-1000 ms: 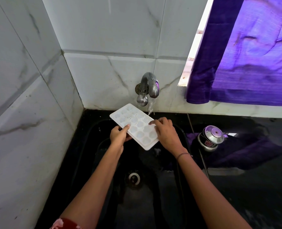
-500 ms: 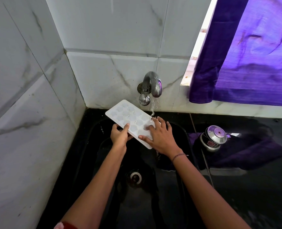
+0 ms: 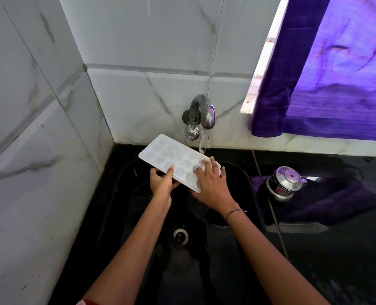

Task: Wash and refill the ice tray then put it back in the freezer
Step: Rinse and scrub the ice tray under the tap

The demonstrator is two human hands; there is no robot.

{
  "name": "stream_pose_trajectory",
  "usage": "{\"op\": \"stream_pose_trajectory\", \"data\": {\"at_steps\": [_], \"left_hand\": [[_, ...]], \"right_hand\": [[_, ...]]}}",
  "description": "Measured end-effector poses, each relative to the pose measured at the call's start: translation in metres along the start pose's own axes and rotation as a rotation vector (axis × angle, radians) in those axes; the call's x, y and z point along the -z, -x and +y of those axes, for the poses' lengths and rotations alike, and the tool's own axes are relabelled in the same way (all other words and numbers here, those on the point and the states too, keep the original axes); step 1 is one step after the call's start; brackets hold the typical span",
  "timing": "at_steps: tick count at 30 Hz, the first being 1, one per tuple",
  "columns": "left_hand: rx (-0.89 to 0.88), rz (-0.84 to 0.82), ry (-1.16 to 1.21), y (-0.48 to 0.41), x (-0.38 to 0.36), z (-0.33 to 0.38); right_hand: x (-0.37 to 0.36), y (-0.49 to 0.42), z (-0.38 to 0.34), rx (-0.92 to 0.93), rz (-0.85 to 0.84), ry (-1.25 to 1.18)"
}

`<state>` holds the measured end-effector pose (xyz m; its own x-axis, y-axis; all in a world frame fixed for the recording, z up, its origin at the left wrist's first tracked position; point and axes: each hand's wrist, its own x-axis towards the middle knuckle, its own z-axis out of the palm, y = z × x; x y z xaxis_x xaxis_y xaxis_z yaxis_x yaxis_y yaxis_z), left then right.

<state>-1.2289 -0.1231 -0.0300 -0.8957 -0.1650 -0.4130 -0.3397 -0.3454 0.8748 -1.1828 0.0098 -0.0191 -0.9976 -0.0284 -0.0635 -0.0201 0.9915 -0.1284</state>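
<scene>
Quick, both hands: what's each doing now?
Left hand: closed on the ice tray edge.
Right hand: open, fingers spread flat on the tray.

Over the black sink, the left hand grips the white ice tray while the right hand rubs it under the running tap.

White marble-veined tiles cover the back and left walls, meeting in a corner. At upper right a purple curtain hangs over a bright window ledge. Below lies a glossy black counter with a sunken black sink.
</scene>
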Motion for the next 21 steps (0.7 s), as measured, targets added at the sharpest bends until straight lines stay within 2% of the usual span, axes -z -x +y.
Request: {"op": "stream_pose_trajectory", "data": {"at_steps": [4,7,13,17,21], "left_hand": [[0.182,-0.085,0.176,-0.002,0.005,0.002],[0.297,-0.149,0.21,-0.002,0.01,0.001],[0.26,-0.067,0.301,0.001,0.007,-0.002],[0.22,-0.047,0.31,0.004,0.003,-0.006],[0.214,-0.024,0.338,0.007,0.001,-0.008]], "right_hand": [[0.002,-0.004,0.012,0.083,0.04,-0.103],[0.007,-0.01,0.025,0.145,0.081,-0.17],[0.004,-0.011,0.022,0.135,0.345,-0.042],[0.0,-0.008,0.02,0.036,0.341,0.024],[-0.005,-0.006,0.021,0.096,0.322,0.054]]}}
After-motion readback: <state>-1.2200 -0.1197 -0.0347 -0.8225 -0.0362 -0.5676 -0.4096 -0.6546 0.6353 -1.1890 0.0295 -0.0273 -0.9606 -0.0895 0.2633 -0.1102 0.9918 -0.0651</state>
